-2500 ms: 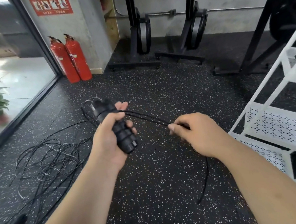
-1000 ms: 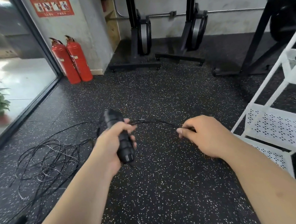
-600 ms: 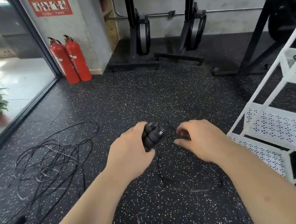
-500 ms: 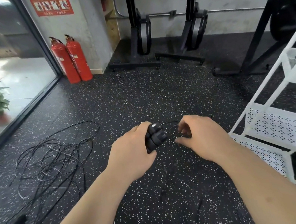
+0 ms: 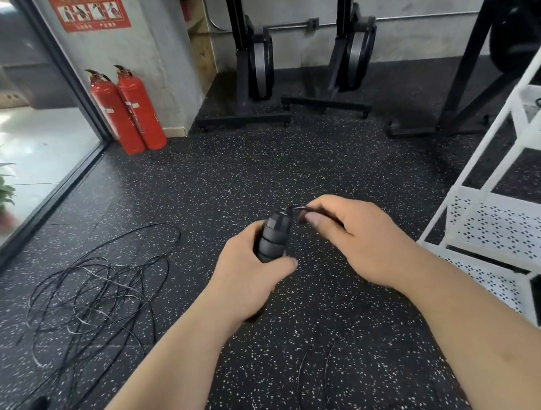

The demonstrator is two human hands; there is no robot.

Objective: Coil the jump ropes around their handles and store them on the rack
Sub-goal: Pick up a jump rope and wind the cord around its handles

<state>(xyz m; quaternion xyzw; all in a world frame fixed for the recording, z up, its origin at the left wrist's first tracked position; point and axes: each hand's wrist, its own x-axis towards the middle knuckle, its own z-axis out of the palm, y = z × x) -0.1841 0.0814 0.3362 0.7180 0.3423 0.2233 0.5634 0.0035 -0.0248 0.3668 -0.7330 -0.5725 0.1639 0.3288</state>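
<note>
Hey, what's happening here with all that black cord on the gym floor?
A person is partway through coiling a jump rope. Their left hand grips the black handles, and their right hand pinches the thin rope right at the handles' top end. Loose strands show lower down, between the forearms. A tangle of ropes lies on the floor to the left. The white rack stands to the right; the rope in hand is not on it yet.

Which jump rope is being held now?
The one with black ribbed handles, gripped in the left hand; the right hand pinches its cord. The tangled black ropes lie on the floor.
</note>
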